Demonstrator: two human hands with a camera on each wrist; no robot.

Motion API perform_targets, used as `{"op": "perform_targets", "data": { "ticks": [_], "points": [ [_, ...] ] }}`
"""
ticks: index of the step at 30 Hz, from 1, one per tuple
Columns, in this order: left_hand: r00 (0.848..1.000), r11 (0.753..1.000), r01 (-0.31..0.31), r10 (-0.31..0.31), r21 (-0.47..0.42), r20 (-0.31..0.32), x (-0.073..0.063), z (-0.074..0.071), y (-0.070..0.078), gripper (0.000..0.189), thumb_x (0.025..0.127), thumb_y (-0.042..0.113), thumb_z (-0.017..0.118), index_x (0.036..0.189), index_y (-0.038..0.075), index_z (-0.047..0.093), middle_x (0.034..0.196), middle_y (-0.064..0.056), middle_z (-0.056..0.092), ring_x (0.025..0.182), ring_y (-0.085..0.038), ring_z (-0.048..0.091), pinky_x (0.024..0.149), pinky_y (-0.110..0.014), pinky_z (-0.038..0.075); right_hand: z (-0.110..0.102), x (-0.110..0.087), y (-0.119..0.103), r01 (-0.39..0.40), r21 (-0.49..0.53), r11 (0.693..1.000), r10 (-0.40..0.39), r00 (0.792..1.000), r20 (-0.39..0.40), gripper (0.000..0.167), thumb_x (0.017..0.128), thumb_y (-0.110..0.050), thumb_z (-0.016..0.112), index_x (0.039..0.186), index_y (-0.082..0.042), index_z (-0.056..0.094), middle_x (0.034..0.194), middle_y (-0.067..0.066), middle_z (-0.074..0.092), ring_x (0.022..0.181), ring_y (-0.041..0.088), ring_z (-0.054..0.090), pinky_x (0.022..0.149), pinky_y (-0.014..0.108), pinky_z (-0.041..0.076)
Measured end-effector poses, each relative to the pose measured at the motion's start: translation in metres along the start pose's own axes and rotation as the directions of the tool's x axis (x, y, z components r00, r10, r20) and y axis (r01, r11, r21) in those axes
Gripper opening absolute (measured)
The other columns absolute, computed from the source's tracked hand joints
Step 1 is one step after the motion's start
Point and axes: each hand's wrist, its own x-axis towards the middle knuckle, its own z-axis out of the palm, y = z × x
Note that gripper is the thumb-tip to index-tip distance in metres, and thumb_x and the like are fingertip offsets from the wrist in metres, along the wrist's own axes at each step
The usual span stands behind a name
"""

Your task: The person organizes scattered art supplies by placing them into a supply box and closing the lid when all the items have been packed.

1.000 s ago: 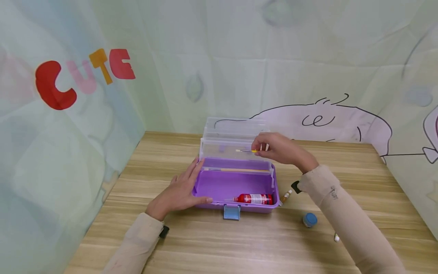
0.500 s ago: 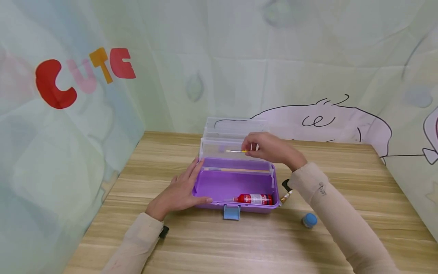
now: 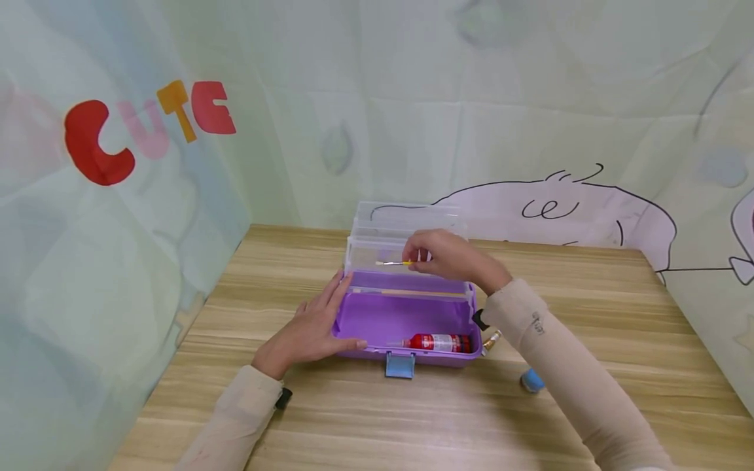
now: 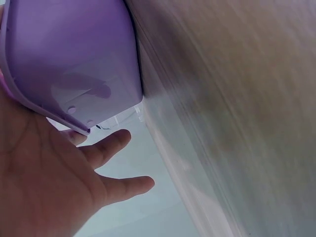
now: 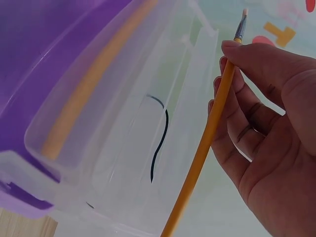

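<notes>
A purple plastic box [image 3: 377,317] stands on the table with its clear lid [image 3: 406,219] raised at the back. My left hand [image 3: 306,333] rests against the box's left end, thumb along the front rim; its outer fingers look straight and spread in the left wrist view. Between thumb and fingers, my right hand [image 3: 450,258] pinches a yellow-handled paintbrush [image 5: 212,123] near its metal collar, bristles pointing left. It is held above the box's back part, in front of the lid. Another brush [image 5: 98,79] lies in the clear tray below. Inside the box's front right lies a red bottle [image 3: 438,343].
Just right of the box lies a small tube [image 3: 491,340]. A blue-lidded jar [image 3: 532,381], partly covered by the right sleeve, stands farther right. The box's blue latch [image 3: 400,366] hangs down in front. A printed curtain [image 3: 294,131] hangs behind the table.
My right hand has moved left with the paintbrush, over the box's back part. Its sleeve now partly covers the blue-lidded jar. The left hand has stayed put.
</notes>
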Motion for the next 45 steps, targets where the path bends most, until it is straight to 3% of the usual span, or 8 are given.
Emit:
{"op": "perform_targets", "data": {
  "ticks": [16, 29, 34, 45],
  "points": [
    [1.000, 1.000, -0.006, 0.006, 0.014, -0.002, 0.002, 0.001, -0.003, 0.124, 0.078, 0.076, 0.068, 0.164, 0.030, -0.007, 0.172, -0.007, -0.002, 0.152, -0.042, 0.024, 0.107, -0.079, 0.025, 0.009, 0.018, -0.008, 0.010, -0.044, 0.999, -0.010, 1.000, -0.009, 0.010, 0.097, -0.013, 0.070, 0.106, -0.011, 0.072, 0.100, -0.003, 0.069, 0.088, 0.013, 0.063, 0.079, 0.030, 0.054],
    [1.000, 1.000, 0.014, -0.014, -0.007, 0.007, 0.003, 0.003, -0.001, 0.123, 0.079, 0.069, 0.073, 0.162, 0.037, -0.012, 0.172, -0.004, -0.003, 0.152, -0.043, 0.023, 0.107, -0.081, 0.020, 0.020, 0.028, -0.013, -0.003, -0.048, 0.999, 0.003, 1.000, -0.006, 0.010, 0.096, -0.013, 0.070, 0.106, -0.011, 0.073, 0.100, -0.002, 0.070, 0.089, 0.012, 0.064, 0.079, 0.028, 0.055],
    [1.000, 1.000, 0.001, -0.001, 0.005, -0.002, 0.003, 0.002, 0.000, 0.123, 0.078, 0.070, 0.073, 0.162, 0.035, -0.011, 0.172, -0.006, -0.001, 0.151, -0.044, 0.026, 0.108, -0.079, 0.023, 0.027, 0.030, -0.011, 0.012, -0.027, 1.000, -0.012, 1.000, -0.013, 0.009, 0.095, -0.008, 0.070, 0.104, -0.011, 0.073, 0.097, -0.001, 0.071, 0.087, 0.013, 0.064, 0.079, 0.028, 0.055],
    [1.000, 1.000, 0.006, -0.006, -0.002, 0.000, 0.001, 0.002, -0.003, 0.123, 0.078, 0.071, 0.072, 0.164, 0.032, -0.008, 0.172, -0.007, -0.002, 0.151, -0.043, 0.024, 0.108, -0.079, 0.022, 0.037, 0.026, -0.012, -0.042, -0.040, 0.998, 0.043, 0.999, 0.025, 0.009, 0.096, -0.008, 0.069, 0.102, -0.013, 0.072, 0.093, -0.003, 0.068, 0.086, 0.013, 0.061, 0.078, 0.028, 0.054]
  ]
}}
